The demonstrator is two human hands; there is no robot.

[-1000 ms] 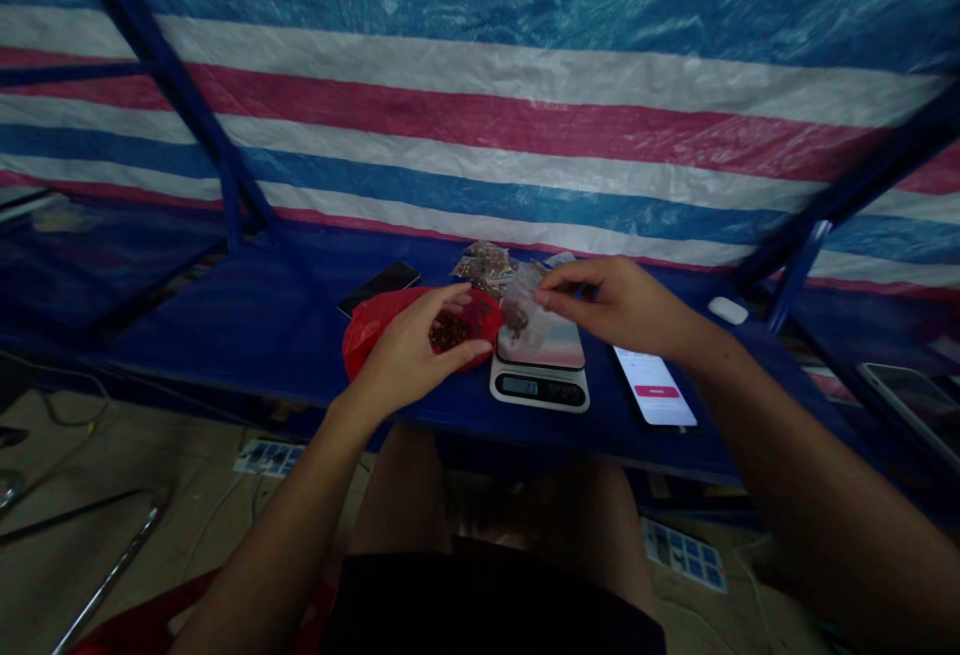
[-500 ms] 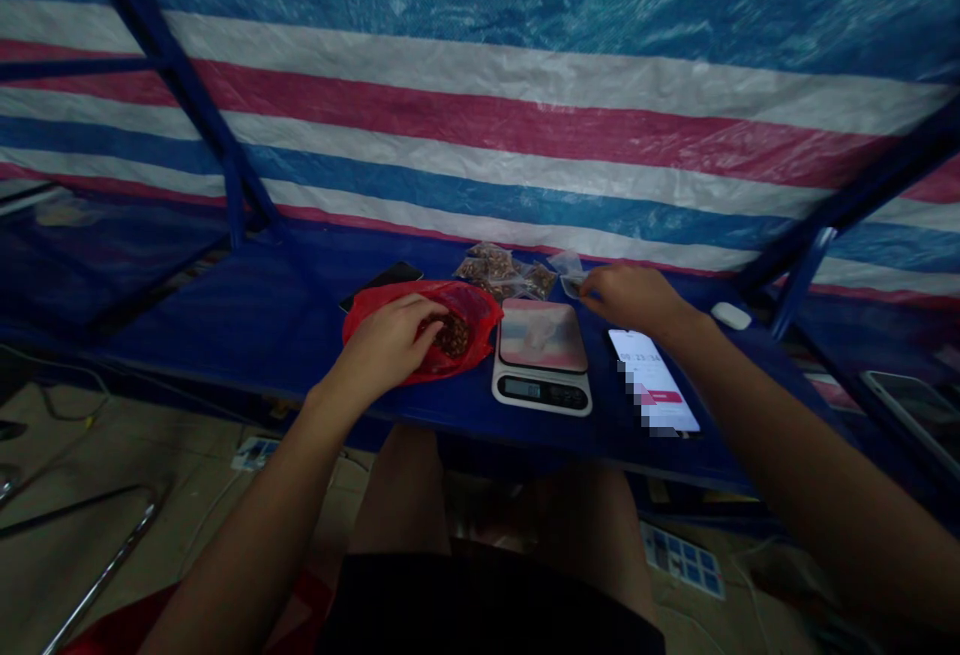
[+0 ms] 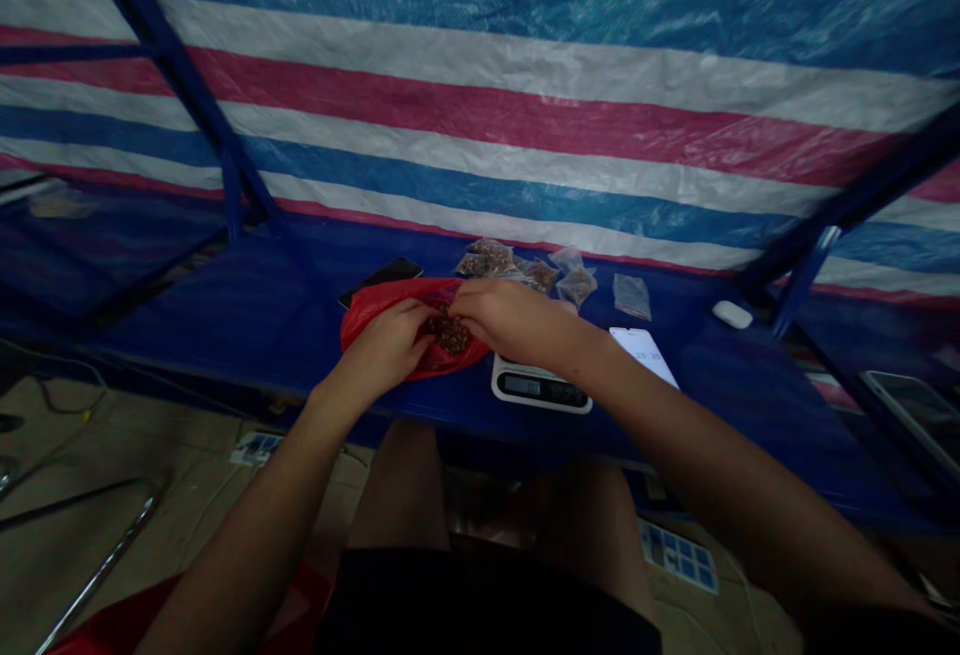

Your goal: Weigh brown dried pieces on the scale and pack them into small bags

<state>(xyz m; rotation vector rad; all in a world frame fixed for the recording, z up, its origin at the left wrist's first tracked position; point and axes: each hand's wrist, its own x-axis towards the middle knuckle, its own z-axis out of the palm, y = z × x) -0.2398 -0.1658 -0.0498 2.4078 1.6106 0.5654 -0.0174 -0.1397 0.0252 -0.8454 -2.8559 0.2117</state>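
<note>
A red plastic bag (image 3: 375,303) lies spread on the blue table, its mouth showing a heap of small brown pieces (image 3: 453,335). My left hand (image 3: 390,340) rests over the bag's left side, fingers curled together at the pieces. From the right, my right hand (image 3: 499,313) reaches over a white kitchen scale (image 3: 510,393), fingertips pinched at the same heap. What either hand grips is too small and dark to make out. My right hand and forearm hide most of the scale's plate. Behind it lie several small clear bags (image 3: 491,257) filled with brown pieces.
A flat clear bag (image 3: 631,296) lies right of the filled ones. A lit phone (image 3: 645,353) is partly under my right forearm. A white earphone-like case (image 3: 732,315) sits farther right, a dark phone-like object (image 3: 401,270) behind the red bag. Striped sheeting (image 3: 480,115) hangs behind.
My right hand has left the small clear bag beyond the scale and moved left to the red bag. That clear bag now lies on the table. My left hand stays at the red bag.
</note>
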